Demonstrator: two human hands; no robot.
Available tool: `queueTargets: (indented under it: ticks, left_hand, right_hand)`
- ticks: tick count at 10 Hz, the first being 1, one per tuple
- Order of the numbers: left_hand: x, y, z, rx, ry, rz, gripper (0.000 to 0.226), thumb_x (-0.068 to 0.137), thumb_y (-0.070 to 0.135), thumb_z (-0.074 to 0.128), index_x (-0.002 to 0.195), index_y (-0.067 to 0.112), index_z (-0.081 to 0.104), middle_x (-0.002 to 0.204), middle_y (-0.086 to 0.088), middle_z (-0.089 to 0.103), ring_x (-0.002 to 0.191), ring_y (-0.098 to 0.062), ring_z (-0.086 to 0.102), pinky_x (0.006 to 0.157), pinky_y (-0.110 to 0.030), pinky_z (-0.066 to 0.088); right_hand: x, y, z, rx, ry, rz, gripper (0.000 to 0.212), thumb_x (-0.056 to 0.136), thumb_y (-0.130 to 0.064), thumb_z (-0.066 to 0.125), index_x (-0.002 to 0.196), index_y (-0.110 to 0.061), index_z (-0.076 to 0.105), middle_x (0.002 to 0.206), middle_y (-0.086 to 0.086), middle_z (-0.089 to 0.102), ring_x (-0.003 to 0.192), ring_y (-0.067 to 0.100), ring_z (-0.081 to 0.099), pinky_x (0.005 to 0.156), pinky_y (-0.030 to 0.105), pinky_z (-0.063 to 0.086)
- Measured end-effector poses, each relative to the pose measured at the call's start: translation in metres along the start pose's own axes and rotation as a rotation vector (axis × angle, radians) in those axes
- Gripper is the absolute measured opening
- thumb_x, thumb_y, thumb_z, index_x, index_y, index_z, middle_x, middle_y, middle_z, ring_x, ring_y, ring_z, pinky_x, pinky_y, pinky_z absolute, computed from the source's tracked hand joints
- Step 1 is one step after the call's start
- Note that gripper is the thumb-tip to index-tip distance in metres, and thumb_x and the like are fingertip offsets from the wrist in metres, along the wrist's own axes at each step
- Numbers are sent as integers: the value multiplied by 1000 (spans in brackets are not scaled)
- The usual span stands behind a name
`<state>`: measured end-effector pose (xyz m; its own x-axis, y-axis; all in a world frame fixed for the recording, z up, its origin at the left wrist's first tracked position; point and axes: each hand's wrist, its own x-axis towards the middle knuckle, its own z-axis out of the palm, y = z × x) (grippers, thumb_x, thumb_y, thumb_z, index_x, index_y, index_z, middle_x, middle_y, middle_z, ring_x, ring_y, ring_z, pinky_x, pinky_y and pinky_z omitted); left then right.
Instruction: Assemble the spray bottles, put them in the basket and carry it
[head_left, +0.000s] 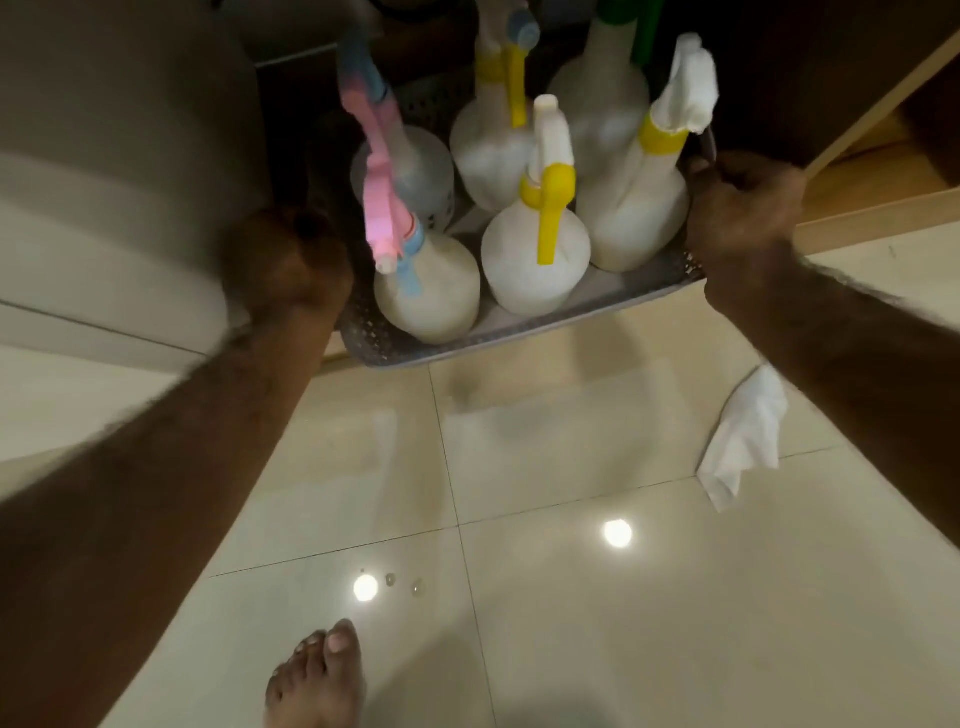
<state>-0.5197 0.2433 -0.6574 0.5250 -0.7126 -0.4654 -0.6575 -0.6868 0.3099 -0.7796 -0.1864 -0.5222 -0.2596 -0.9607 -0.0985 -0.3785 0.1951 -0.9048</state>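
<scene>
A grey perforated basket hangs in the air in front of me, above the floor. My left hand grips its left side and my right hand grips its right handle. Several white spray bottles stand inside it. One near the front left has a pink and blue spray head. The front middle bottle has a yellow trigger, and so does the bottle on the right. A bottle with a green top stands at the back. The picture is blurred by motion.
A crumpled white cloth lies on the glossy cream floor tiles to the right. A large pale rounded object fills the left. Wooden furniture stands at the right rear. My bare foot is at the bottom.
</scene>
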Motion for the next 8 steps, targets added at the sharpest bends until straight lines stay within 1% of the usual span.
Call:
queueTargets:
  ticks: [1,2,3,4,5,6,7,8]
  left_hand:
    - [-1,-26,16,-56,15,-19,15,79,0,60,74,3,74,60,-16,64,45,-31,64,50,-39,48]
    - [16,-23,20,13,46,32,21,83,1,54,72,4,72,56,-13,59,42,-27,59,52,-38,45]
    - [19,-27,21,-47,-6,4,11,76,0,61,77,5,71,58,-13,60,44,-27,60,55,-40,46]
    - [10,-43,14,-56,15,-56,16,73,2,66,88,2,73,67,-19,68,53,-35,69,61,-46,52]
    - [0,-44,-3,-166,-105,-161,28,80,9,53,92,-4,74,75,-28,73,62,-43,74,66,-55,59]
    - [-12,-1,-48,-382,-263,-181,41,86,18,37,114,-3,59,94,-29,76,82,-48,76,75,-58,61]
    - [17,70,-105,-446,-105,-93,40,98,25,27,131,9,44,122,-18,72,109,-38,70,98,-48,53]
    - [19,164,-215,-747,-26,56,44,103,40,42,137,17,60,132,-6,69,118,-21,66,106,-35,51]
  right_hand:
    - [11,-3,14,32,25,51,23,91,-30,62,94,-12,76,82,-1,68,82,16,65,78,29,55]
    - [22,-8,31,48,42,54,20,95,-32,59,100,-18,74,91,-3,68,90,15,66,86,26,57]
    - [27,-12,39,55,44,61,27,100,-30,56,115,-13,70,89,-9,63,84,6,63,72,5,49]
    - [19,-13,39,-32,28,36,38,105,-29,46,133,-10,61,106,-2,67,94,7,62,69,1,40]
    - [-9,-15,28,-241,52,-127,43,106,-30,41,140,-8,57,133,14,63,117,25,60,87,16,41]
    - [-72,-22,9,-455,36,-411,47,104,-22,41,144,2,48,142,27,52,128,39,53,102,38,41]
    - [-121,-30,0,-466,-15,-430,46,103,-19,44,143,2,47,142,26,52,128,40,52,102,44,43]
    - [-189,-59,-5,-431,-173,-401,42,103,-19,46,139,1,51,139,23,56,127,39,54,104,50,45]
